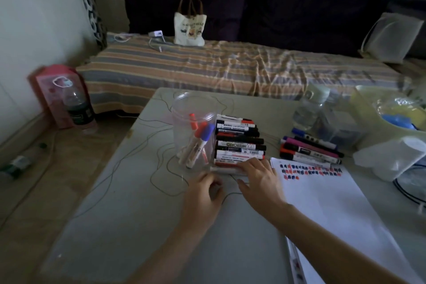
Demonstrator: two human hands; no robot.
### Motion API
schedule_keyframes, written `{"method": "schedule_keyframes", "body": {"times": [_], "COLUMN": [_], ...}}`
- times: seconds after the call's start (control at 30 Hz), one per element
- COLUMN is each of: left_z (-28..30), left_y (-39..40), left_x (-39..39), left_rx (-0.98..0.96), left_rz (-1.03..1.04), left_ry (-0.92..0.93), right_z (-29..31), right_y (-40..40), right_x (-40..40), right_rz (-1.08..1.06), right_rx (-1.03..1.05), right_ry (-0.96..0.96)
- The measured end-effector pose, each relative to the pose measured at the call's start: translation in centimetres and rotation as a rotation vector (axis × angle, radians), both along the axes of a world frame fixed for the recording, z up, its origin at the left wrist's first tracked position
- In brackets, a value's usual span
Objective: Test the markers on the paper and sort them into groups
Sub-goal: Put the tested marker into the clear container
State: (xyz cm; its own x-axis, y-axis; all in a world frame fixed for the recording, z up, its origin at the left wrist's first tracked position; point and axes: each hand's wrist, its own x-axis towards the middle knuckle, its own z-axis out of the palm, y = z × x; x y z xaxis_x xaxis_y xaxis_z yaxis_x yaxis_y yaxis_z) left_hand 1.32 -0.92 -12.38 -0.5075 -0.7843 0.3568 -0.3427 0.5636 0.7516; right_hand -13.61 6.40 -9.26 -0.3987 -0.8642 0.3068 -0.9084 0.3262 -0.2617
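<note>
Left hand (204, 193) loosely curled on the grey table (129, 203), holding nothing visible. Right hand (260, 180) spread, fingertips touching the nearest white-barrelled marker (227, 169) before the stacked row of whiteboard markers (239, 143); scribbled white paper (322, 196) just right. Probably light, stiff, prone to rolling: best pinched mid-barrel.

Colours on the table and the bed

The paper (327, 203) is white with rows of red and blue marks along its top. The stacked markers (239, 143) are white with black and red ends. The markers in the clear jar (192, 131) have red and blue caps. The loose markers (311, 148) are pink, purple, red and black. The table (138, 214) is pale grey with thin dark squiggly lines. The bed cover (207, 69) has orange, grey and cream stripes. The cushions (299, 14) are dark purple. The tote bag (189, 27) is cream with brown handles.
</note>
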Motion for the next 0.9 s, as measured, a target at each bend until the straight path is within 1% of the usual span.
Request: {"method": "schedule_keyframes", "body": {"times": [0.17, 0.23, 0.27, 0.33, 0.4, 0.47, 0.53, 0.57, 0.7, 0.73, 0.8, 0.87, 0.9], "left_z": [0.0, 0.1, 0.2, 0.1, 0.0, 0.4, 1.3, 2.0, 4.5, 4.9, 5.8, 6.5, 6.8], "left_y": [0.0, 0.0, 0.1, 0.0, 0.0, 0.1, 0.8, 1.5, 5.7, 6.6, 7.7, 8.0, 8.0], "left_x": [-0.1, -0.1, -0.1, -0.1, -0.2, -0.3, -0.5, -0.7, -2.7, -3.2, -4.0, -4.6, -4.9], "left_rx": [-0.014, -0.027, -0.035, -0.063, -0.073, -0.022, 0.152, 0.259, 0.752, 0.871, 1.038, 1.142, 1.172], "left_rz": [0.003, 0.005, 0.009, 0.032, 0.048, 0.044, 0.008, -0.007, -0.079, -0.101, -0.130, -0.133, -0.132], "left_ry": [0.006, 0.003, -0.003, -0.024, -0.041, -0.044, 0.019, 0.066, 0.258, 0.314, 0.391, 0.469, 0.496], "right_z": [-0.6, 0.3, 1.3, 3.8, 6.2, 7.4, 7.2, 7.0, 6.2, 6.2, 6.2, 6.3, 6.3], "right_y": [-0.1, 0.0, 0.3, 1.6, 3.9, 6.5, 9.1, 10.1, 12.5, 12.9, 13.6, 14.0, 14.2], "right_x": [0.1, 0.2, 0.3, 0.5, 0.4, 0.3, 0.0, -0.2, -0.6, -0.7, -0.8, -1.1, -1.2], "right_rz": [0.022, 0.025, 0.018, -0.024, -0.085, -0.141, -0.211, -0.244, -0.273, -0.265, -0.238, -0.227, -0.235], "right_rx": [-0.013, -0.009, -0.039, -0.205, -0.359, -0.367, -0.334, -0.329, -0.370, -0.381, -0.384, -0.366, -0.352], "right_ry": [0.048, 0.015, -0.038, -0.233, -0.553, -0.884, -1.129, -1.211, -1.455, -1.493, -1.539, -1.540, -1.510]}}
